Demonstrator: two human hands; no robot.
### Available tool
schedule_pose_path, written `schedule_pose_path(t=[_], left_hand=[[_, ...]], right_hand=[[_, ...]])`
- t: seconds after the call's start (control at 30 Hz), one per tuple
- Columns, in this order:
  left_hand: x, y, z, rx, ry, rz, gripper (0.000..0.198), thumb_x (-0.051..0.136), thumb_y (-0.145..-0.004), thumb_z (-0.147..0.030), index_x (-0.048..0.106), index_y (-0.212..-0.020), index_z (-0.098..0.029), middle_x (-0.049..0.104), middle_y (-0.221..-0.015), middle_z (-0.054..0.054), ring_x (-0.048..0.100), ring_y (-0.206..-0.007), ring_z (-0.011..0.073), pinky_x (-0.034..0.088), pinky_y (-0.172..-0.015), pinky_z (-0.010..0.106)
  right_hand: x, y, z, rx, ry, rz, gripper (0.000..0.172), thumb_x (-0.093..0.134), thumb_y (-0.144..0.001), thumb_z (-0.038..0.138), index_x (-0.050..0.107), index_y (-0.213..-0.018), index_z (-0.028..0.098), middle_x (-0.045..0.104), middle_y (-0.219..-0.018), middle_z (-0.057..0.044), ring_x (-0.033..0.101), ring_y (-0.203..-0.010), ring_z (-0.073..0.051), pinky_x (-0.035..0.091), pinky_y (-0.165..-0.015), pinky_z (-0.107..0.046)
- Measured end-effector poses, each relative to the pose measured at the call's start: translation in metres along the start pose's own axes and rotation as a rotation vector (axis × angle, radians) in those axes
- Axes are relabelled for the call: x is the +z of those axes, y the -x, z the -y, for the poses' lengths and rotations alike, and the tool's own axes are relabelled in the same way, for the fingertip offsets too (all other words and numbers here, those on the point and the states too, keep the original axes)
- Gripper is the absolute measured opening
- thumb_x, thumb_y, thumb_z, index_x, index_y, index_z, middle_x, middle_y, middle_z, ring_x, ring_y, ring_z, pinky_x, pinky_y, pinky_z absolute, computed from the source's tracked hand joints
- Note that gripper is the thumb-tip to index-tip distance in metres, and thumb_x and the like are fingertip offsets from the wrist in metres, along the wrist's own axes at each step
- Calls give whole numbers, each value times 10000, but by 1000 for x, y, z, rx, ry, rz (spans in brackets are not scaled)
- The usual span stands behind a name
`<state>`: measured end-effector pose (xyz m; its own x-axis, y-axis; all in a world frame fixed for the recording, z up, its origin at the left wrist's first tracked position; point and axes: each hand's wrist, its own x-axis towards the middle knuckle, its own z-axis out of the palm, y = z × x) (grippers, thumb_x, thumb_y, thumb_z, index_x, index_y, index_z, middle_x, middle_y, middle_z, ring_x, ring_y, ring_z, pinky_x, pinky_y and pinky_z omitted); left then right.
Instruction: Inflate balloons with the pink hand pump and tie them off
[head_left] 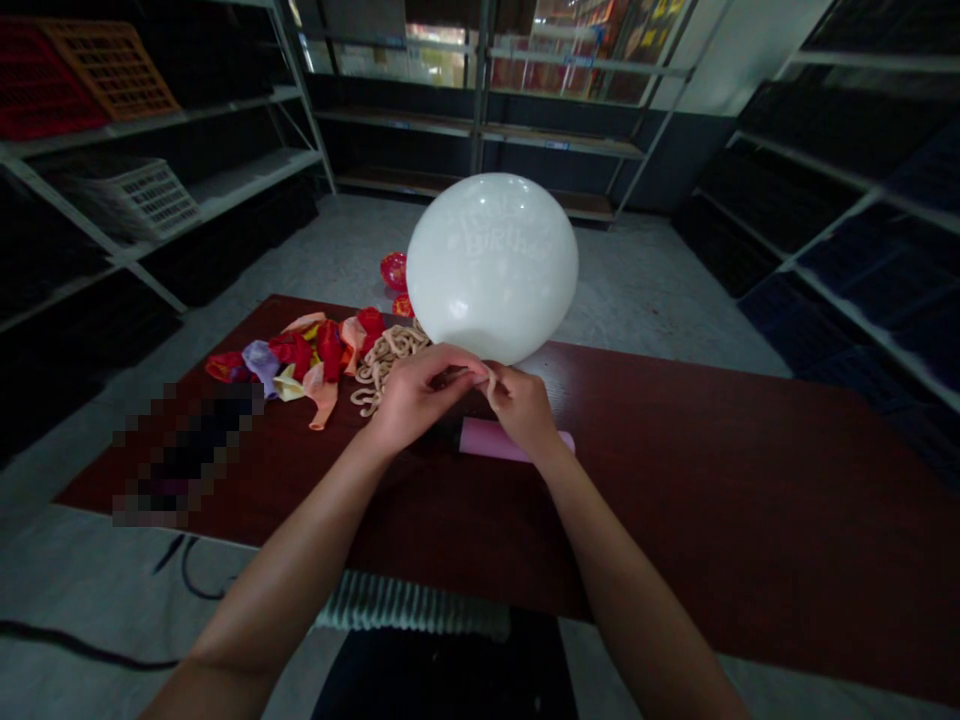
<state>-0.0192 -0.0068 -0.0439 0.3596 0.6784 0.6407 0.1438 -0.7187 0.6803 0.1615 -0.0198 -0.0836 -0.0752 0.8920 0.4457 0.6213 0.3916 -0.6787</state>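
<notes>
A large inflated white balloon (491, 265) with pale "Birthday" lettering stands over the table's far edge, its neck end toward me. Both hands meet at that neck, fingers pinched together. My left hand (420, 390) is closed at the balloon's neck from the left. My right hand (521, 400) pinches there too, with a bit of beige strip showing at its fingertips. The neck itself is mostly hidden by fingers. Under my right wrist lies a pink cylinder (495, 440) with a dark end, perhaps a hand pump. Beside my left hand is a pile of beige cords (386, 360).
Several uninflated coloured balloons (289, 350) lie left on the dark red table (712, 480). Red balloons (394, 270) show beyond the far edge. A blurred-out dark object (199, 445) rests at the table's left. Shelves (405, 122) line the room; a black cable (82, 645) crosses the floor.
</notes>
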Motion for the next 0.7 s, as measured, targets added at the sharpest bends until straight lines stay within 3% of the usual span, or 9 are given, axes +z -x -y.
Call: schedule_pose_path(t=[0.1, 0.23, 0.33, 0.5, 0.7], left_hand=[[-1, -1, 1, 44, 1, -14, 82, 689, -935, -169, 758, -978, -185, 762, -929, 63, 705, -855, 173, 543, -774, 300], [-5, -3, 0, 93, 13, -16, 151, 774, -892, -249, 768, -1036, -203, 775, -971, 74, 714, -898, 198, 559, -829, 344], [-9, -3, -2, 146, 5, -9, 229, 813, -859, -257, 766, -1080, -221, 777, -993, 73, 712, -920, 204, 559, -858, 364], [-11, -3, -3, 160, -65, -37, 310, 835, -834, -276, 764, -1134, -237, 770, -1063, 87, 709, -981, 230, 563, -895, 402], [-11, -2, -5, 183, -48, -35, 261, 792, -871, -228, 774, -1131, -239, 768, -1086, 90, 708, -1010, 234, 565, -903, 401]], right_hand=[[-2, -1, 4, 10, -208, 33, 243, 553, -946, 306, 761, -847, 230, 687, -664, 12, 611, -614, -126, 454, -626, -251], [-4, -4, 8, 78, -489, 37, 263, 626, -908, 459, 754, -868, 232, 708, -743, 7, 605, -623, -116, 488, -595, -247], [-5, -6, 9, 124, -575, 62, 296, 671, -865, 528, 757, -860, 244, 720, -774, 0, 612, -622, -120, 516, -576, -259], [-4, -7, 12, 148, -674, 70, 178, 740, -799, 436, 762, -872, 275, 742, -814, 17, 656, -636, -128, 550, -563, -272], [-7, -6, 25, 163, -803, 111, 153, 762, -771, 405, 729, -785, 257, 718, -758, 23, 680, -623, -133, 528, -543, -262]])
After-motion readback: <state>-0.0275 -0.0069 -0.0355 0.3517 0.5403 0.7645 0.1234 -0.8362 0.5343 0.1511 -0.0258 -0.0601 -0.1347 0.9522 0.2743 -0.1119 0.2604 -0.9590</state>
